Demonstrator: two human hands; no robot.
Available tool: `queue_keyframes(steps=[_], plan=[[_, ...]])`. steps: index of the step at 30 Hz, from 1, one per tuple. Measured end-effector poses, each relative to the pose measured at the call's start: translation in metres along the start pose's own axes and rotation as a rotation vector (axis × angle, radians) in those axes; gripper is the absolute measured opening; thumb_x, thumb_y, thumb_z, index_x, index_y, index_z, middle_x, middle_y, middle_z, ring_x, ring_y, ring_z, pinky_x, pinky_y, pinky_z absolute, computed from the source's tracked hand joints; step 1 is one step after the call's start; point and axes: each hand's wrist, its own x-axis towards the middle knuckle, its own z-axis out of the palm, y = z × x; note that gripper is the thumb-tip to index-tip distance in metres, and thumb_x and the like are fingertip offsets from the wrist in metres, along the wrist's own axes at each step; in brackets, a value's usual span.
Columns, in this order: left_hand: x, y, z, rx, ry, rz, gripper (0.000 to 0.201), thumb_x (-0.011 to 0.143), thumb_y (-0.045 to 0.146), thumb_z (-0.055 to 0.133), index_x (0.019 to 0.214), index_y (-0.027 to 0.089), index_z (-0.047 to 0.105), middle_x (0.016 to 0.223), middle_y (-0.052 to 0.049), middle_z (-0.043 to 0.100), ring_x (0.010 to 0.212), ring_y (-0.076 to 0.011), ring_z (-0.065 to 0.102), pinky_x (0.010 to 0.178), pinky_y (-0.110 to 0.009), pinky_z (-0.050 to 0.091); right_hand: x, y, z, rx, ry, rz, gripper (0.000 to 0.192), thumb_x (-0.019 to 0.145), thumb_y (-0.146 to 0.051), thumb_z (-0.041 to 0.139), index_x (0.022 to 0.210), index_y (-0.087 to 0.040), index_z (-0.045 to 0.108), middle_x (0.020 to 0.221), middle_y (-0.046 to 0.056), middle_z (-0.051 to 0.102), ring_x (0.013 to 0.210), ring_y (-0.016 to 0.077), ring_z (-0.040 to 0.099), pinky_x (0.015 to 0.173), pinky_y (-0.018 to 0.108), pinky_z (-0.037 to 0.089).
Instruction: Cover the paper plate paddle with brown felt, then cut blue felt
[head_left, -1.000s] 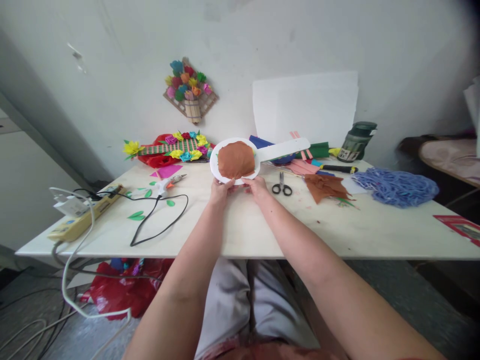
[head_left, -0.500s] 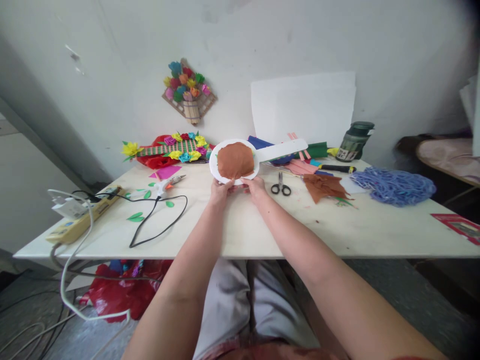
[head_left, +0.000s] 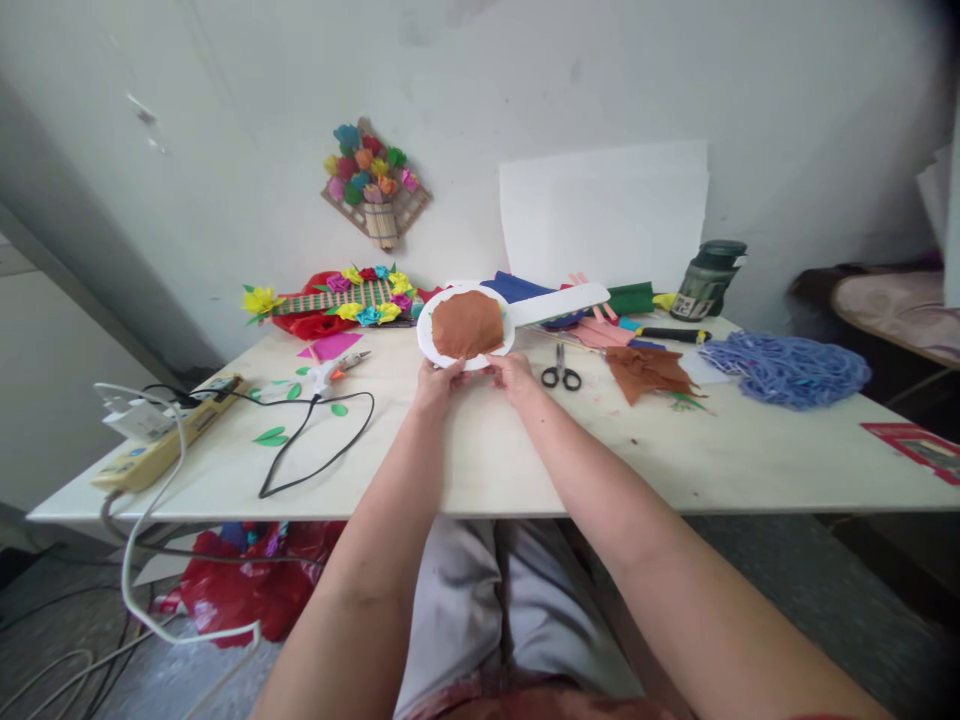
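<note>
Both hands hold a white paddle-shaped board [head_left: 561, 304] with a round head and a long handle stretching to the right. A brown crepe-paper piece [head_left: 468, 325] covers the middle of the round head, and bits of green peek out at its sides. My left hand [head_left: 441, 376] grips the lower left rim, thumb on top. At the lower right rim, my right hand [head_left: 513, 374] pinches the edge. Fingers beneath the board are mostly hidden. Right of my right hand lie black scissors [head_left: 561, 372], and beyond them a loose brown crepe sheet [head_left: 649, 372].
Left on the table [head_left: 420, 470] lie a glue gun [head_left: 330, 372] with a looped black cord, green paper leaves [head_left: 271, 436] and a power strip [head_left: 169, 440]. A flower-decorated strip [head_left: 337, 298] sits behind. Blue shredded strands [head_left: 787, 370] and a dark bottle [head_left: 709, 282] stand right.
The board's round head has shifted slightly left and down, its face leaning back a little more. Both hands keep their hold on its near rim.
</note>
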Motion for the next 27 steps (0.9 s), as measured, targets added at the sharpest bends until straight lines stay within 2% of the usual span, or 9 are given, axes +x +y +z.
queue_keyframes(steps=[10, 15, 20, 24, 27], plan=[[0.0, -0.001, -0.001, 0.014, -0.03, 0.01, 0.061, 0.052, 0.016, 0.079, 0.106, 0.017, 0.049, 0.07, 0.001, 0.062, 0.047, -0.0101, 0.056, 0.05, -0.024, 0.048, -0.005, 0.0, 0.003, -0.001, 0.037, -0.037, 0.003, 0.07, -0.01, 0.061, 0.069, -0.011, 0.058, 0.057, 0.0, 0.063, 0.042, 0.0075, 0.056, 0.029, 0.015, 0.024], [-0.003, -0.002, 0.003, 0.033, -0.062, 0.053, 0.054, 0.055, 0.024, 0.08, 0.102, 0.017, 0.054, 0.074, -0.001, 0.064, 0.05, -0.01, 0.058, 0.051, -0.023, 0.048, -0.003, 0.003, 0.003, 0.016, 0.045, -0.077, 0.005, 0.07, -0.013, 0.062, 0.07, -0.012, 0.057, 0.057, -0.002, 0.062, 0.042, 0.0072, 0.055, 0.03, 0.015, 0.025], [0.0, -0.009, 0.002, 0.053, -0.087, 0.054, 0.05, 0.054, 0.027, 0.08, 0.097, 0.015, 0.058, 0.076, -0.002, 0.065, 0.055, -0.0102, 0.058, 0.054, -0.023, 0.048, -0.004, 0.005, 0.004, 0.021, -0.016, -0.099, 0.006, 0.07, -0.013, 0.063, 0.074, -0.013, 0.058, 0.062, -0.002, 0.064, 0.045, 0.0074, 0.055, 0.032, 0.015, 0.028], [0.003, -0.011, -0.001, 0.056, -0.059, 0.042, 0.046, 0.051, 0.025, 0.081, 0.091, 0.013, 0.06, 0.071, -0.001, 0.064, 0.056, -0.0106, 0.058, 0.054, -0.024, 0.048, -0.005, 0.004, 0.003, 0.009, -0.067, -0.073, 0.006, 0.071, -0.014, 0.062, 0.077, -0.013, 0.06, 0.066, 0.0, 0.066, 0.047, 0.0073, 0.056, 0.032, 0.015, 0.03], [0.003, -0.008, -0.001, 0.028, -0.05, 0.022, 0.046, 0.05, 0.022, 0.081, 0.09, 0.012, 0.061, 0.075, -0.003, 0.066, 0.056, -0.0111, 0.06, 0.056, -0.024, 0.048, -0.005, 0.001, 0.002, 0.051, -0.106, -0.03, 0.006, 0.073, -0.015, 0.059, 0.078, -0.012, 0.061, 0.065, 0.001, 0.065, 0.046, 0.0078, 0.056, 0.031, 0.015, 0.03]])
